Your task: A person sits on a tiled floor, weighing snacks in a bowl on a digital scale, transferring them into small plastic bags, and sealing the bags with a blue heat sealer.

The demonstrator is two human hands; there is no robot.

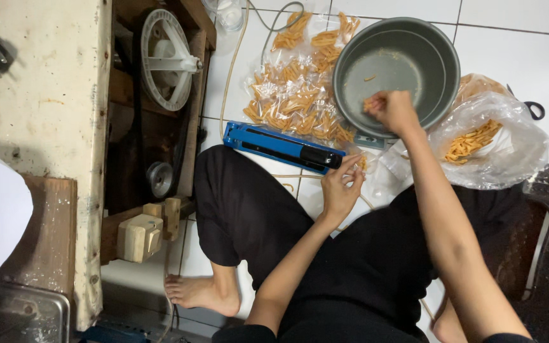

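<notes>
Nearest us, our left hand (340,190) pinches a small clear bag (376,174) in a narrow grip, just beside the blue sealer (281,147) on the floor. Beyond it, our right hand (392,111) closes on orange snack sticks (371,103) at the grey bowl (408,51) rim; filled packets (293,95) lie to its left.

We sit on a floor of white tiles (516,44) with dark grout lines. At our left stands a worn, paint-chipped wooden frame (52,95) bearing a white pulley wheel (166,57), with a metal tray (17,314) below.
</notes>
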